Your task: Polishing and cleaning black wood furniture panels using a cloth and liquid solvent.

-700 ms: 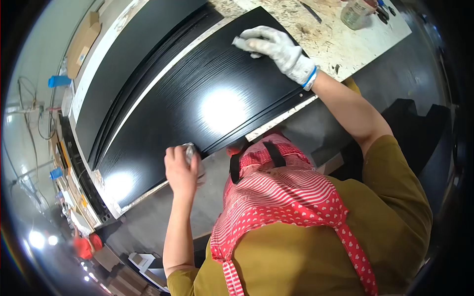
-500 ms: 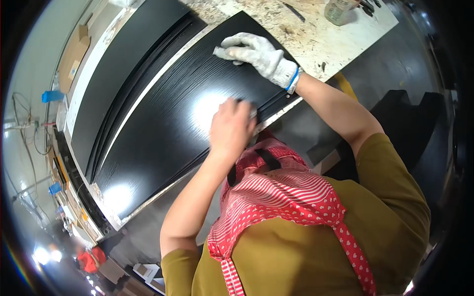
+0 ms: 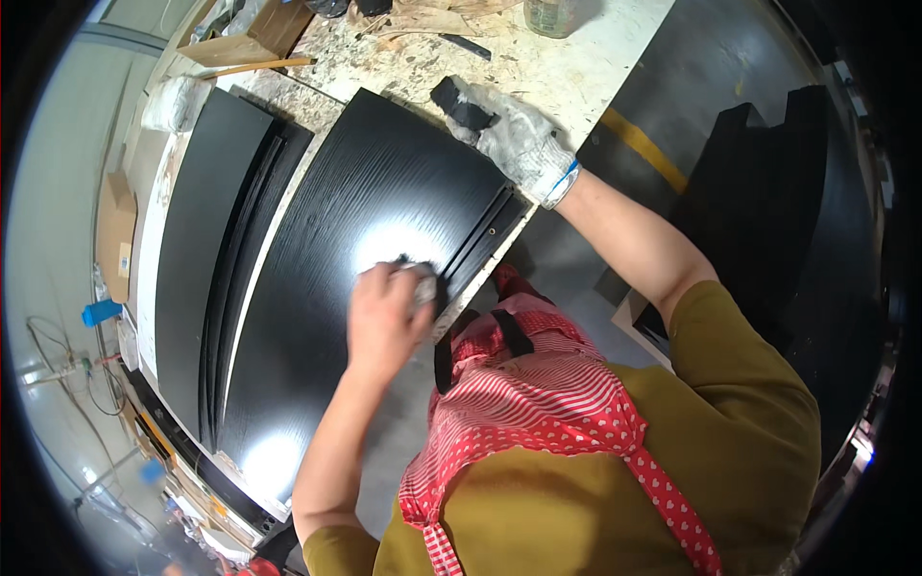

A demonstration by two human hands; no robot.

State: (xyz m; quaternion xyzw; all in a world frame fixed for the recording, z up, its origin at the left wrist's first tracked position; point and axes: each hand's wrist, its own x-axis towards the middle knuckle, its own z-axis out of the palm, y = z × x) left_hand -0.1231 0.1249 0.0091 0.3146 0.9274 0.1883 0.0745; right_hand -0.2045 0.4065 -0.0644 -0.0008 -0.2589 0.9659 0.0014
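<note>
A stack of black curved panels [image 3: 317, 221] with a wood-grain surface lies on the worktable in front of me. My left hand [image 3: 384, 322], bare, is closed around a crumpled grey-and-black rag [image 3: 424, 286], pressed against the top panel near its right long edge. My right hand [image 3: 519, 139], in a whitish knit glove with a blue cuff band, is at the stack's far right corner. A black patch [image 3: 466, 108] shows at its curled fingers; whether it is a held piece or stained glove is unclear.
Another stack of black panels [image 3: 197, 259] lies to the left. Behind are a cardboard box [image 3: 254, 38], a glass jar [image 3: 550, 14] and a dark flat strip [image 3: 466, 45] on the stained worktable [image 3: 394, 58]. Large black pieces [image 3: 759, 211] stand on the right.
My left hand has slid with the rag along the panel, toward the near left. My right hand has left the panel's top for its far corner and turned, exposing the black patch. My view has shifted.
</note>
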